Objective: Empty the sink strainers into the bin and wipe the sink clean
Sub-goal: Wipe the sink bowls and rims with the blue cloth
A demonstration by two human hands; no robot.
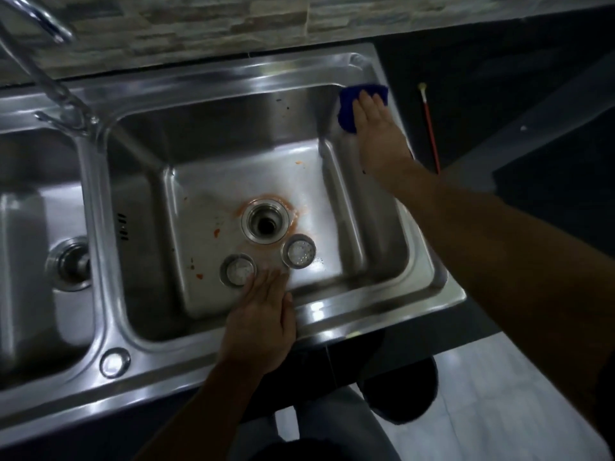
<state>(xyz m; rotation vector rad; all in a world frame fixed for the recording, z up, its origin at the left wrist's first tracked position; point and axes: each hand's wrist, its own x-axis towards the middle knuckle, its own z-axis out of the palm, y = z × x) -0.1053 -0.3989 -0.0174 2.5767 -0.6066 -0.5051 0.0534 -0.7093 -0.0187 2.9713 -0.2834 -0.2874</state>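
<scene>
Two round metal strainers lie on the floor of the right steel basin [213, 134]: one strainer [237, 269] at the front left, the other strainer [298, 251] just right of the open drain [265, 224]. Orange residue rings the drain and spots the basin floor. My left hand [263, 324] reaches over the front rim, fingers together and flat, fingertips beside the left strainer, holding nothing. My right hand [379, 138] presses flat on a blue cloth [349, 101] at the basin's far right rim.
A second basin [33, 227] with its own drain [71, 262] lies to the left, and a tap [50, 78] rises at the back left. A red stick [431, 128] lies on the dark counter to the right. A dark round bin [402, 390] stands on the floor below.
</scene>
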